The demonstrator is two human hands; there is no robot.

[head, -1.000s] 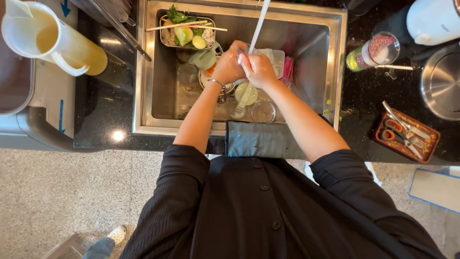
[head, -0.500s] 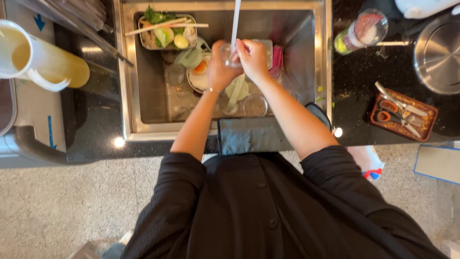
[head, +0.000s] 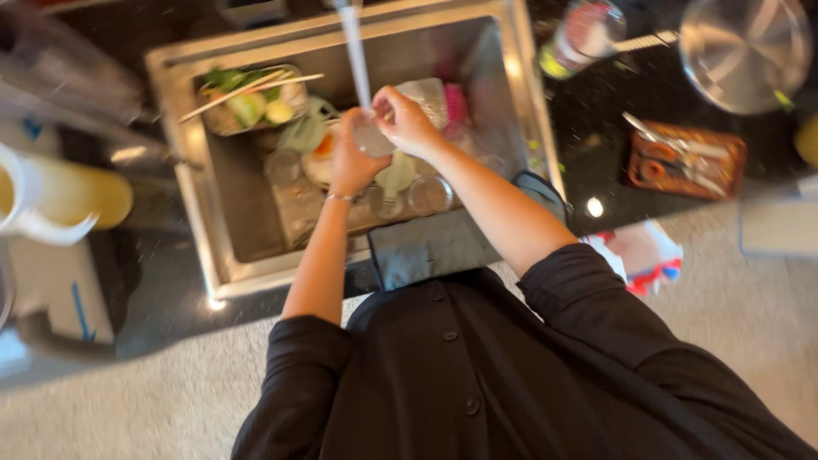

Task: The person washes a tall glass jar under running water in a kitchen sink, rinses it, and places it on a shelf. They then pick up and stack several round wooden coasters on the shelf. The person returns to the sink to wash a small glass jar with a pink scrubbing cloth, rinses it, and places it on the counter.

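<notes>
1. Step: rinsing. Left hand (head: 348, 163) and right hand (head: 407, 121) both grip a clear glass (head: 372, 136) under the water stream (head: 356, 55), over the steel sink (head: 503, 102).
2. Next move, judged: turning the glass calls for a firm, wet-proof grip.
3. Below: more glasses (head: 426, 194), food bowl (head: 249, 104).

Over the steel sink (head: 192, 221) at upper centre, the left hand (head: 351, 162) and right hand (head: 407, 119) together grip a clear glass (head: 373, 136) under a thin water stream (head: 355, 55). Dishes lie blurred below.
</notes>
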